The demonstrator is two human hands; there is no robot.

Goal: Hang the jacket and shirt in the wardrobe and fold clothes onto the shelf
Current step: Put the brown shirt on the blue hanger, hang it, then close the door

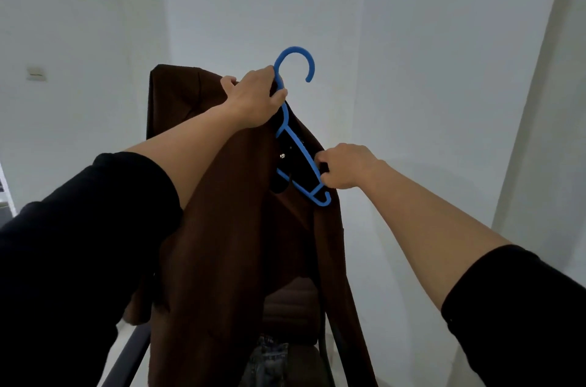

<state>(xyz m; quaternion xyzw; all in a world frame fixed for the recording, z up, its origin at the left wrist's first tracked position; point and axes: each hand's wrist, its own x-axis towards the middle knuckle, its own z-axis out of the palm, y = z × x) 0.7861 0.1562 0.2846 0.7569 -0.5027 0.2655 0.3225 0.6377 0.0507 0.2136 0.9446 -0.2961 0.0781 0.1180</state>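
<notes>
While the left hand (253,98) grips the neck of the blue hanger (298,145) just below its hook, fingers curled round the stem, the right hand (347,166) pinches the jacket's edge against the hanger's lower arm, right of centre frame. Both grips are clenched on something: left on hanger, right on cloth and hanger together. Hanger sits tilted, hook up at upper centre, one shoulder arm pointing down toward the right hand. The brown jacket (222,228) drapes from the hanger, held in the air at centre frame, falling to the bottom edge; dark lining shows at the collar. Both forearms bare, black sleeves (79,244) pushed up. Below the jacket, lower centre, denim fabric (269,358) lies on something dark. White walls (428,69) behind; a wall switch (35,73) at upper left.
</notes>
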